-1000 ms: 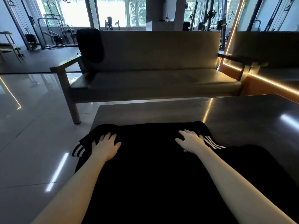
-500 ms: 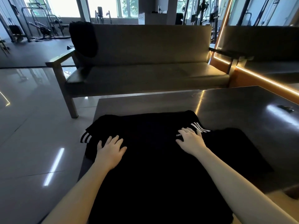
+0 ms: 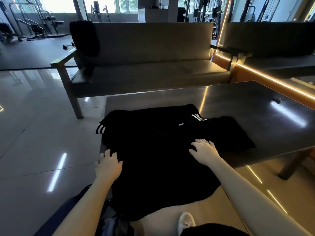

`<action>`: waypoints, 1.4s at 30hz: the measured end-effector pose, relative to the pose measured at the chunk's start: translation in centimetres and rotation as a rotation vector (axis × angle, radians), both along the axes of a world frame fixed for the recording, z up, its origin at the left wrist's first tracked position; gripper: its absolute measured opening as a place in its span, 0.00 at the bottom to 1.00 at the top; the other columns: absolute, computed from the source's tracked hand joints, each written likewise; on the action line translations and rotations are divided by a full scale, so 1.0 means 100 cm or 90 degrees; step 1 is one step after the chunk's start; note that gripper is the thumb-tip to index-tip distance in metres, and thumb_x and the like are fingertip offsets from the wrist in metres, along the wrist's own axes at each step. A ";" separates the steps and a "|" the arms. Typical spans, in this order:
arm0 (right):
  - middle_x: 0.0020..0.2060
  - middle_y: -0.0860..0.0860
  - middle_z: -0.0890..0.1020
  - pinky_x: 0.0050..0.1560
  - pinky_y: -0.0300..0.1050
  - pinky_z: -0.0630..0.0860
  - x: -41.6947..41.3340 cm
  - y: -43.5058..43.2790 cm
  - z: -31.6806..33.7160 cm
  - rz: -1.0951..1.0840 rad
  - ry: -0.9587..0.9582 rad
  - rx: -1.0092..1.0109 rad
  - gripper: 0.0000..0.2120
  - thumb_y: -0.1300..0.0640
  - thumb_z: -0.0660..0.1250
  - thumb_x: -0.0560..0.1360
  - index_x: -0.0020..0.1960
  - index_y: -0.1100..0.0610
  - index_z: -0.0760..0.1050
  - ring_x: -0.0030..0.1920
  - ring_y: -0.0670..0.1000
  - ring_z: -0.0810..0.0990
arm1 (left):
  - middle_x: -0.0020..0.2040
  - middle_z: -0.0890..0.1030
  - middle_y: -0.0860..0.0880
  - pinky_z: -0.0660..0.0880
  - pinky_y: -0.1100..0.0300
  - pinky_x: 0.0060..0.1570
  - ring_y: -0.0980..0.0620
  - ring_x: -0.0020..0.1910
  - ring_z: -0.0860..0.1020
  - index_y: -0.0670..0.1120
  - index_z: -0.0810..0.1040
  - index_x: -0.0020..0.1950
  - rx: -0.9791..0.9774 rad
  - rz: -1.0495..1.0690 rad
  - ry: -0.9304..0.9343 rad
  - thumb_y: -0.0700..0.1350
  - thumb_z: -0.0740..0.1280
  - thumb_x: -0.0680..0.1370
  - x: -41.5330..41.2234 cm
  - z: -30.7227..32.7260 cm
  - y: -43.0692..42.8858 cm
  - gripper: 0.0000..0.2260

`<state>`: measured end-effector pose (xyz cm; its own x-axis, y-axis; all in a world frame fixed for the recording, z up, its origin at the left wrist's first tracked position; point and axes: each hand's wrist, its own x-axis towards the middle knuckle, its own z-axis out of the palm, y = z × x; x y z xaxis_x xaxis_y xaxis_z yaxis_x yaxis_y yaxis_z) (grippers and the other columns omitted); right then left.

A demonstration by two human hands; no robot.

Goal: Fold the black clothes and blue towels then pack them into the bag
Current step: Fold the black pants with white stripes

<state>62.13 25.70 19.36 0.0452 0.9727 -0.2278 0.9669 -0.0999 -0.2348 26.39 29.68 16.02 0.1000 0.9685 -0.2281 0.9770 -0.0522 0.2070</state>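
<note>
A black T-shirt (image 3: 153, 150) lies face up and spread on the dark table (image 3: 255, 108), collar toward the sofa (image 3: 153, 48), its hem spilling off the near edge toward the person's lap; one striped cuff (image 3: 100, 129) hangs just past the table's left edge. Both hands have slid back from the shoulders, where they lay a second ago, down the body of the shirt toward the person. It reads as a smoothing stroke. The left hand (image 3: 108, 165) now rests on the shirt's left margin near the table's corner; the right hand (image 3: 204, 150) rests on the cloth right of centre, just beside the spread right sleeve. On both hands the fingers (image 3: 200, 142) are straight and slightly fanned, pressing flat; they grip nothing.

The shift suggests the flattening is about done and the first fold is next, likely a sleeve or side panel brought across; no fold shows yet, so the task is at an early stage. Another black cloth (image 3: 85, 37) hangs over the sofa's back, well apart from the table — probably a later piece. No blue towel and no bag can be picked out; what lies in the dim area at the bottom edge is too dark to tell.
</note>
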 end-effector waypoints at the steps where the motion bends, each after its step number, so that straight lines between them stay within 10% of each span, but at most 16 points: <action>1: 0.73 0.53 0.65 0.74 0.55 0.49 0.000 -0.008 0.001 -0.005 0.004 -0.004 0.21 0.51 0.54 0.82 0.73 0.57 0.65 0.75 0.53 0.57 | 0.74 0.57 0.42 0.62 0.46 0.66 0.41 0.72 0.57 0.46 0.60 0.74 0.003 0.031 0.011 0.53 0.55 0.82 -0.001 0.001 -0.008 0.22; 13: 0.72 0.60 0.60 0.64 0.58 0.66 -0.009 -0.064 -0.021 -0.265 0.117 0.196 0.21 0.60 0.57 0.81 0.72 0.62 0.60 0.71 0.61 0.60 | 0.44 0.73 0.45 0.69 0.57 0.38 0.51 0.36 0.70 0.41 0.70 0.47 -0.005 0.246 -0.154 0.41 0.59 0.79 0.012 0.013 -0.062 0.04; 21: 0.40 0.54 0.77 0.34 0.44 0.72 0.005 -0.080 -0.023 -0.361 0.336 0.089 0.17 0.56 0.65 0.78 0.62 0.66 0.71 0.39 0.54 0.77 | 0.52 0.79 0.42 0.75 0.55 0.44 0.47 0.46 0.78 0.37 0.74 0.61 0.009 0.329 -0.440 0.49 0.67 0.77 0.008 0.011 -0.069 0.19; 26: 0.47 0.59 0.80 0.49 0.52 0.78 0.008 -0.090 -0.013 -0.353 0.418 0.057 0.15 0.57 0.68 0.75 0.57 0.66 0.76 0.47 0.57 0.80 | 0.48 0.82 0.44 0.78 0.52 0.50 0.46 0.47 0.80 0.41 0.78 0.52 -0.150 0.265 -0.360 0.47 0.74 0.71 0.004 0.007 -0.080 0.15; 30: 0.52 0.61 0.79 0.54 0.53 0.76 0.008 -0.101 -0.003 -0.344 0.422 0.114 0.17 0.57 0.66 0.77 0.61 0.68 0.73 0.53 0.60 0.79 | 0.43 0.80 0.42 0.76 0.55 0.40 0.44 0.41 0.78 0.41 0.76 0.49 -0.043 0.287 -0.377 0.45 0.66 0.77 0.007 0.012 -0.089 0.07; 37: 0.42 0.63 0.80 0.52 0.58 0.77 0.014 -0.105 0.005 -0.369 0.464 0.150 0.19 0.50 0.65 0.78 0.48 0.69 0.74 0.46 0.63 0.80 | 0.48 0.80 0.39 0.74 0.52 0.48 0.40 0.47 0.78 0.38 0.77 0.53 0.002 0.378 -0.463 0.44 0.64 0.78 0.001 0.024 -0.084 0.10; 42: 0.46 0.55 0.82 0.46 0.44 0.77 0.020 -0.108 0.014 -0.296 0.480 0.005 0.17 0.48 0.70 0.74 0.52 0.62 0.78 0.48 0.54 0.82 | 0.51 0.80 0.38 0.75 0.48 0.56 0.38 0.50 0.78 0.37 0.77 0.57 -0.006 0.397 -0.486 0.44 0.62 0.79 -0.002 0.038 -0.082 0.13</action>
